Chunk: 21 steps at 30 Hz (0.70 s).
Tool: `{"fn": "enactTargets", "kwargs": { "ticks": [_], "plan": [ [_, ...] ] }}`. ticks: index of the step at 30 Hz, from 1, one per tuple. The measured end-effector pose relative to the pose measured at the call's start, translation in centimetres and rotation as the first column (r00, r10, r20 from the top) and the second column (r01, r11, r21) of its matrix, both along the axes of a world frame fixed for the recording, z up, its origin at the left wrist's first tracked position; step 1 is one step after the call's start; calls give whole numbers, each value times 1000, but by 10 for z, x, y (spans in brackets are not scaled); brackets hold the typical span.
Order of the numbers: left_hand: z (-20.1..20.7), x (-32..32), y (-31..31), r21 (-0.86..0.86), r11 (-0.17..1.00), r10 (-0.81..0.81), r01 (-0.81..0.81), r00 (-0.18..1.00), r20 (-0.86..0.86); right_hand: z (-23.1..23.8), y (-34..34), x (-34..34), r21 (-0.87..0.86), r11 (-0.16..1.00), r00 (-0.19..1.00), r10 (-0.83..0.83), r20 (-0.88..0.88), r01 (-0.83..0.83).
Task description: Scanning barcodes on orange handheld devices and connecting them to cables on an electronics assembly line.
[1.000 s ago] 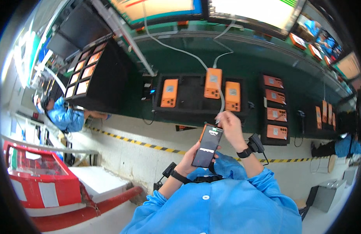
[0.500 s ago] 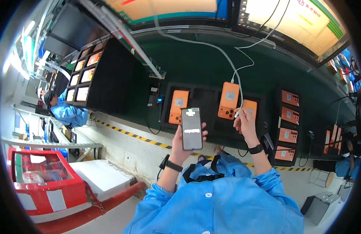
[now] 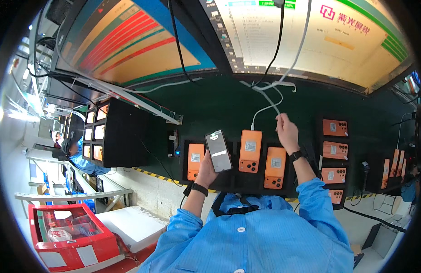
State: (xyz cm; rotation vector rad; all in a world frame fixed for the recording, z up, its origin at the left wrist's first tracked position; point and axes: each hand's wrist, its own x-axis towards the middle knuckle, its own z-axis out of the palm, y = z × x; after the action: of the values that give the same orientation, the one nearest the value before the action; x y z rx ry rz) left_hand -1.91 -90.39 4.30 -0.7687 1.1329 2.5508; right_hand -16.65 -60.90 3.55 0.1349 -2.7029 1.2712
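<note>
My left hand is wrapped round a smartphone, its dark grey screen facing up with small white lettering. To the right, my right hand is raised over the bench with its fingers closed on a white cable; the cable's end is hidden in the hand. Between the hands lies an orange phone, back up, with a second white cable plugged into its far end. Another orange phone rests right of it, and one more orange phone lies partly beside my left hand.
Two large monitors stand along the far side of the dark green bench. A black tray with several orange phones is at the right. On the left are a black rack of phones, a person in blue and a red box.
My right hand has moved up and away from the orange phones, with the white cable. The view has tilted toward the monitors. My left hand still holds the smartphone, now tilted.
</note>
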Motion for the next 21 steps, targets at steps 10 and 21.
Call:
{"fn": "enactTargets", "kwargs": {
  "ticks": [10, 21],
  "plan": [
    [-23, 2, -7, 195, 981, 17, 3, 995, -100, -13, -7, -5, 296, 954, 998, -54, 19, 46],
    [-15, 13, -17, -219, 975, -10, -35, 980, -200, -17, -15, 1, 291, 949, 991, -102, -88, 123]
  ]
}}
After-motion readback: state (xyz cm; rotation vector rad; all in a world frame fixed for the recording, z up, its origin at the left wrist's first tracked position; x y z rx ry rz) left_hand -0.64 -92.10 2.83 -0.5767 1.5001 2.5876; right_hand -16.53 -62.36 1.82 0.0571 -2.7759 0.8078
